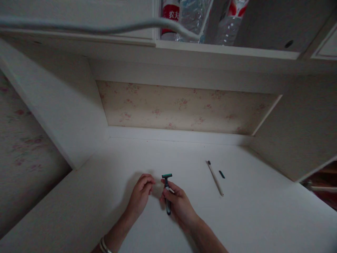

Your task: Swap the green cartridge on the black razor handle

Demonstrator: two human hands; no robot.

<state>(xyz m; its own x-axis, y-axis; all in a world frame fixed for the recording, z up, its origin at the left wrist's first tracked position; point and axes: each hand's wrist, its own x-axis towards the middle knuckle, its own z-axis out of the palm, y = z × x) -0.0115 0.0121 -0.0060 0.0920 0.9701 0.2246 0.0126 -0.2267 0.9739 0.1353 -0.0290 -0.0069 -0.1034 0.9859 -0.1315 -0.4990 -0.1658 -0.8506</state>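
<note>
My right hand [180,203] is closed around the handle of a razor [167,195], which it holds upright above the white desk top. The razor has a dark handle with a lighter section, and its head with a green strip points away from me. To its left, my left hand [140,193] is closed with the fingers curled, apart from the razor, and nothing shows in it. Right of my hands lies a toothbrush [216,179] with a pale handle and dark bristles. Beside it rests a small dark green piece [222,174], perhaps a blade cover.
White side panels [295,130] and a low back ledge [179,135] bound the desk. Overhead, a shelf [226,51] holds plastic bottles [230,23] with red labels. A pale curved bar [105,27] crosses the upper left. Floral wallpaper [181,105] covers the back wall.
</note>
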